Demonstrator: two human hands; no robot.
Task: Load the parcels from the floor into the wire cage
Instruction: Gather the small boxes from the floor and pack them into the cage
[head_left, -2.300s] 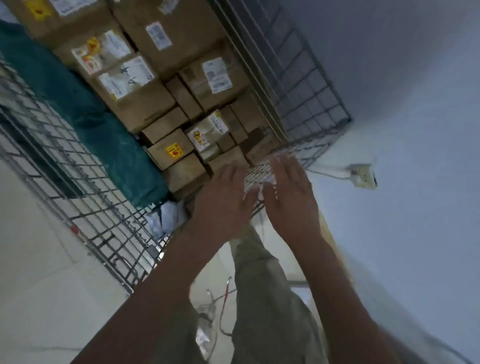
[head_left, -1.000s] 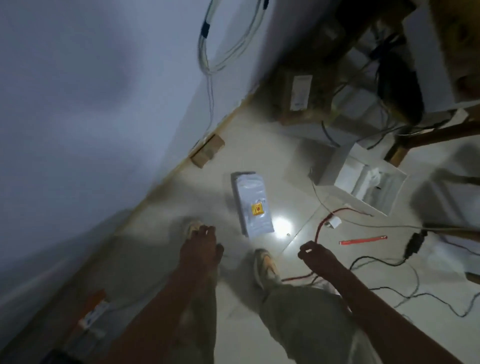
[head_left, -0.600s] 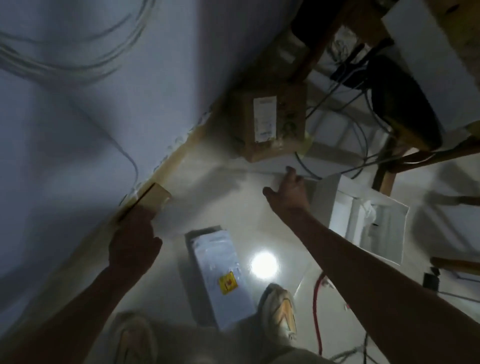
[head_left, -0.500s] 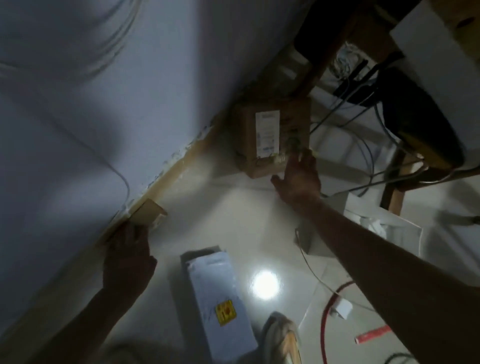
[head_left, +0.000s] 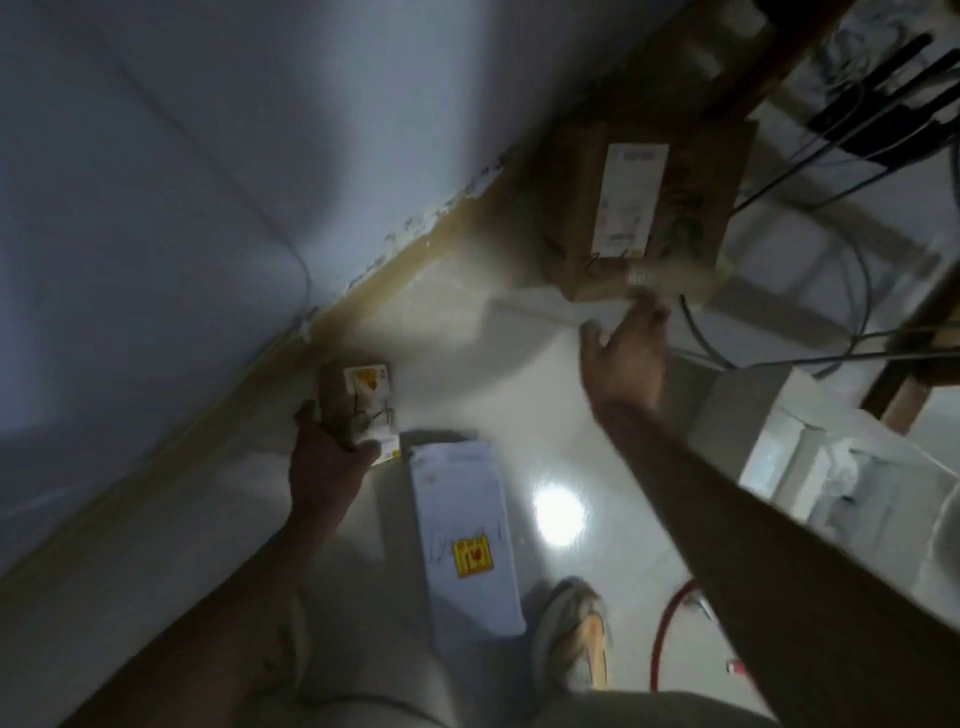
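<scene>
Brown cardboard and white plastic wrapping make up the parcels seen at this moment, all of them at floor level. A small cardboard box (head_left: 358, 402) with a yellow sticker is held in the grip of the left hand (head_left: 330, 457), fingers curled round its near end, close to the skirting of the wall (head_left: 156, 156); whether it is clear of the floor (head_left: 467, 338) cannot be told. A flat white mailer (head_left: 467, 540) bearing a yellow label lies on the floor just beside that hand, untouched. A larger cardboard box (head_left: 644, 208) with a white shipping label is set against the wall, under a wooden frame. The right hand (head_left: 626, 353) is extended towards its near edge with fingers spread and holds nothing; the fingertips are at or touching the edge, but blur prevents a firm finding.

The wire cage is not in view, so its contents cannot be reported. It is judged that at least three parcels remain to be loaded: one being picked up, one being reached for, one lying free. An open white box (head_left: 831, 467) and loose cables (head_left: 852, 270) are noted to the right; a shoe (head_left: 571, 634) is seen below the mailer.
</scene>
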